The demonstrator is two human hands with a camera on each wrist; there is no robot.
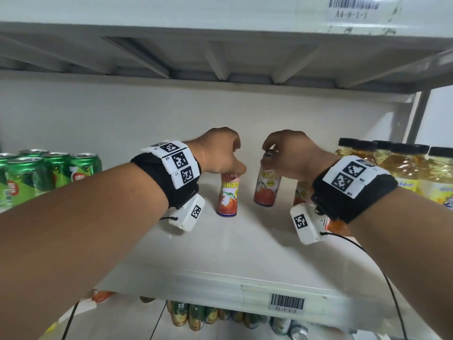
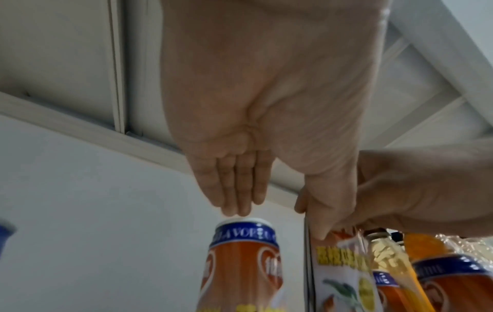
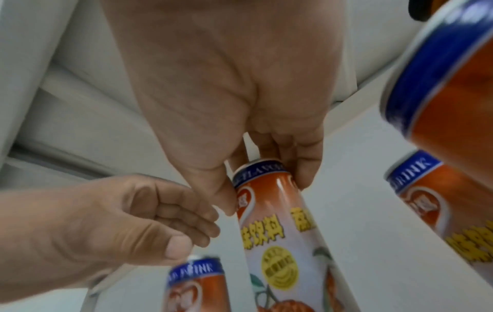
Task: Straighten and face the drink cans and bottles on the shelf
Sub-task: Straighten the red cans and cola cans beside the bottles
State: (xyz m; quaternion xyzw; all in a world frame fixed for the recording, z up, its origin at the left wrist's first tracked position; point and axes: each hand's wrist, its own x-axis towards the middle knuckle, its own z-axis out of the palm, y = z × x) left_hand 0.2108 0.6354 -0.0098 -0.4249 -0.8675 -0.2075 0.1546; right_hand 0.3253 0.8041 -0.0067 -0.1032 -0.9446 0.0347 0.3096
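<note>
Two slim red-and-white fruit drink cans stand upright mid-shelf. My left hand [image 1: 235, 169] hovers over the left can [image 1: 226, 197]. Its fingers [image 2: 236, 198] hang straight down, tips at the can's blue-banded top [image 2: 244, 224], curled round nothing. My right hand [image 1: 269, 153] pinches the top rim of the right can [image 1: 266, 185] from above. Thumb and fingers sit on opposite sides of the rim [image 3: 260, 166], and this can's yellow lettering shows in the right wrist view. A third can of this kind [image 1: 302, 192] is mostly hidden behind my right wrist.
Green cans [image 1: 49, 173] are grouped at the shelf's left end and yellow bottles with black caps [image 1: 392, 168] at its right end. The upper shelf's underside [image 1: 220, 57] is close overhead. The white shelf board [image 1: 232, 246] has a barcode label [image 1: 286, 303] on its front edge, with more cans [image 1: 196, 315] below.
</note>
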